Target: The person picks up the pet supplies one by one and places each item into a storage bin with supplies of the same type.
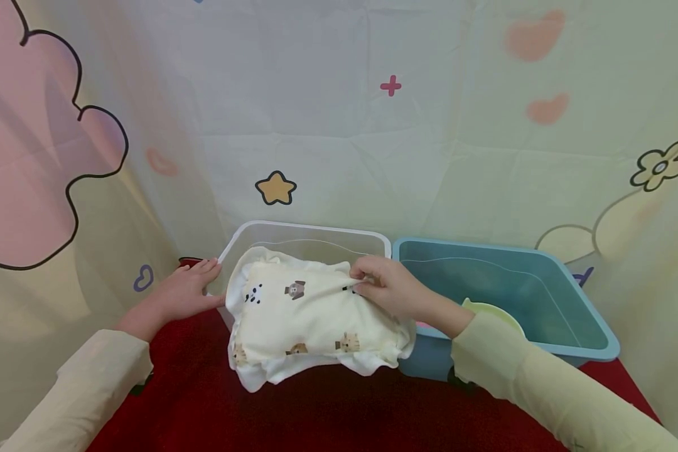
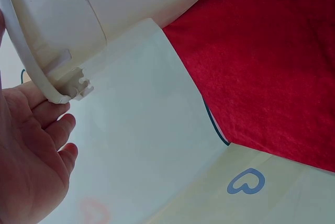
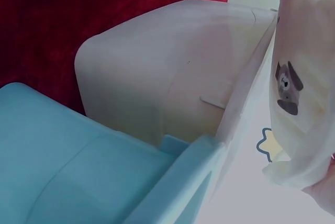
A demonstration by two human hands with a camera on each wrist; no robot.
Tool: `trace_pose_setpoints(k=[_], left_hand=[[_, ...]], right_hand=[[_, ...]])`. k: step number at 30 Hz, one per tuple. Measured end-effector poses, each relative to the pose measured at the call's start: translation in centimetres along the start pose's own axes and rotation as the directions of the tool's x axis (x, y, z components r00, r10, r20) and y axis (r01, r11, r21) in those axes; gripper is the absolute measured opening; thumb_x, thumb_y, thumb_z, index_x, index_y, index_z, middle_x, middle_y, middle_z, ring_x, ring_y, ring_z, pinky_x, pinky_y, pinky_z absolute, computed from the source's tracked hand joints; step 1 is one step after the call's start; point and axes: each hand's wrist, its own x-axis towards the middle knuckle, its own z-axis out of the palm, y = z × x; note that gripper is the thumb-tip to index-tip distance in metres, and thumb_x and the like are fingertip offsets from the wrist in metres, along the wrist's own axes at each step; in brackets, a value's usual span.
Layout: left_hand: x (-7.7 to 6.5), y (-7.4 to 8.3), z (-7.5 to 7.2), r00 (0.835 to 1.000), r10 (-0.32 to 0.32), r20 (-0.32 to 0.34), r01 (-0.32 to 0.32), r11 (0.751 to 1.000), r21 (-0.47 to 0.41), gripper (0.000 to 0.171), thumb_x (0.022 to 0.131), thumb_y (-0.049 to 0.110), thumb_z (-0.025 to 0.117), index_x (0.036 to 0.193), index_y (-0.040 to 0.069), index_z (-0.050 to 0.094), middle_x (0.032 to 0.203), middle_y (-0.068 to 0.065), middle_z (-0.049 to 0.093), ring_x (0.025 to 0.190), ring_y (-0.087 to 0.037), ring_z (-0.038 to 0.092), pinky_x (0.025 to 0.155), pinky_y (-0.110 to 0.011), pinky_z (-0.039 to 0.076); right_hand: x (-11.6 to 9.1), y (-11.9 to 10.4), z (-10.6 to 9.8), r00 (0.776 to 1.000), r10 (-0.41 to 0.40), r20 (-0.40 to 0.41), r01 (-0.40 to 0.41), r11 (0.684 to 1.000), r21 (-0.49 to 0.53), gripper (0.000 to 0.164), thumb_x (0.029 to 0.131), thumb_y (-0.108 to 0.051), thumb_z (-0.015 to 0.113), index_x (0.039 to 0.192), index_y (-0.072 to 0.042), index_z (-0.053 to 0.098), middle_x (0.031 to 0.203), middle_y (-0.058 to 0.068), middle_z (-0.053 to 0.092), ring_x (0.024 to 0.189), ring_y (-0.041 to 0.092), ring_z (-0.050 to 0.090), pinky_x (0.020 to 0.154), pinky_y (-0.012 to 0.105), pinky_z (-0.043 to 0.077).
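A small cream pillow (image 1: 311,314) with white ruffled edges and printed animal faces hangs in front of the white bin (image 1: 316,229), overlapping it in the head view. My right hand (image 1: 392,285) pinches the pillow's top right part between thumb and fingers. Part of the pillow (image 3: 306,77) fills the right side of the right wrist view, where the hand barely shows. At the bin's left rim, my left hand (image 1: 189,292) lies with fairly straight fingers. From the left wrist view, its fingers touch the outer side of the rim (image 2: 31,62).
A blue bin (image 1: 593,307) stands right beside the white one, holding a light green item (image 1: 494,311) partly covered by my right sleeve. Both bins sit on a red cloth (image 1: 260,420). A printed curtain (image 1: 328,157) hangs behind them.
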Motion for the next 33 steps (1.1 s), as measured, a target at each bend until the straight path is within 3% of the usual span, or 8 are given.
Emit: trace_pose_setpoints(k=[8,14,33], left_hand=[[0.1,-0.2,0.1,1.0,0.016,-0.008,-0.016,1.0,0.01,0.081,0.08,0.055,0.05,0.132,-0.005,0.035,0.138,-0.026,0.03,0.128,-0.042,0.025,0.103,-0.057,0.02],[0.1,-0.3,0.2,0.999,0.035,-0.026,-0.035,0.999,0.022,0.078,0.08,0.052,0.051,0.133,-0.004,0.035,0.137,-0.027,0.032,0.128,-0.041,0.027,0.102,-0.057,0.021],[0.2,-0.4,0.2,1.0,0.022,0.001,-0.022,1.0,0.021,0.079,0.082,0.055,0.047,0.132,-0.005,0.035,0.138,-0.026,0.03,0.129,-0.04,0.025,0.103,-0.056,0.02]], right_hand=[[0.7,-0.1,-0.1,0.998,0.056,0.005,-0.056,0.998,0.012,0.009,0.083,-0.001,0.056,0.079,-0.009,0.053,0.081,0.001,0.054,0.079,0.014,0.045,0.071,0.026,0.039],[1.3,0.4,-0.2,0.999,0.053,-0.003,-0.053,0.999,0.013,0.011,0.082,-0.001,0.056,0.078,-0.009,0.051,0.08,0.002,0.052,0.078,0.016,0.044,0.069,0.027,0.037],[2.8,1.2,-0.1,0.997,0.072,-0.021,-0.072,0.997,-0.005,0.012,0.084,-0.003,0.055,0.075,-0.009,0.049,0.075,0.002,0.047,0.073,0.016,0.039,0.064,0.027,0.033]])
